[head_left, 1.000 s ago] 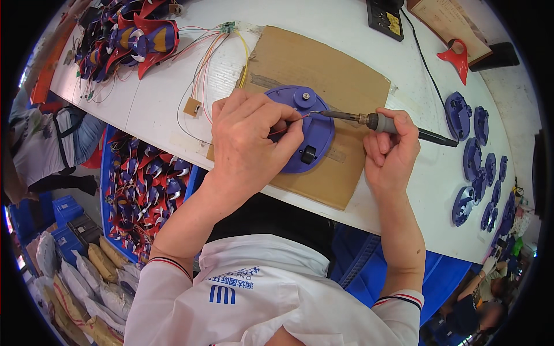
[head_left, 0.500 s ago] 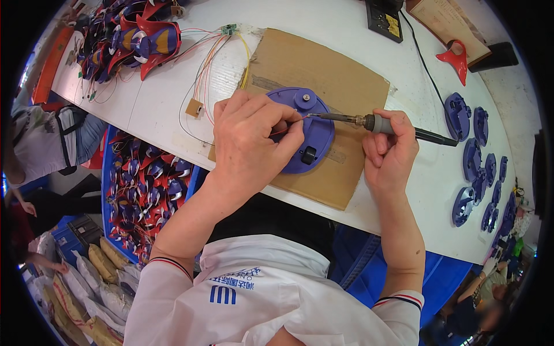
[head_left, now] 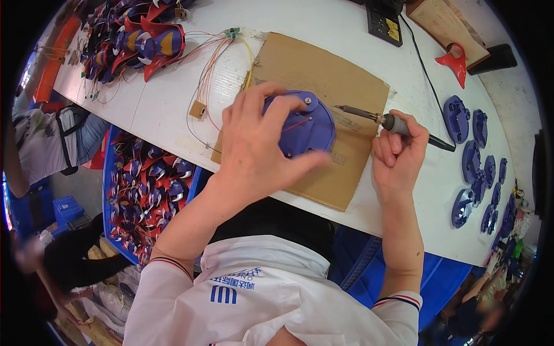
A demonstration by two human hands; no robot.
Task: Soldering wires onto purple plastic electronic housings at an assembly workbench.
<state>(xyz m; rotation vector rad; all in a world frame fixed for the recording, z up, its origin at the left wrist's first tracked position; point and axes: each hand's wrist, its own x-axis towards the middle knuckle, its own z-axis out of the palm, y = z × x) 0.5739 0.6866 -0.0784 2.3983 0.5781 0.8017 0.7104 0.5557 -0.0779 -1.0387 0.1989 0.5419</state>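
On a brown cardboard sheet [head_left: 329,75] lies a rounded purple plastic shell [head_left: 317,130], with a screw in the raised round part at its far end. My left hand [head_left: 254,138] spreads over the shell's left side, thumb stretched across its near end and index finger bent beside the screw. A short red wire [head_left: 296,124] runs from under this hand to a small joint on the shell. In my right hand [head_left: 399,153] is a soldering iron [head_left: 365,114], gripped by its handle; the tip points left, just off the shell's right edge.
Purple and red toy assemblies [head_left: 147,43] with loose wires are heaped at the far left, near a green circuit board [head_left: 232,33]. Several purple shells [head_left: 457,118] line the right side. A blue bin [head_left: 107,196] full of parts stands below the table's left edge. The iron's cord [head_left: 424,66] crosses the far right.
The iron's tip has drawn back to the right from the wire joint. My left hand has let go of the red wire and its fingers have spread over the shell.
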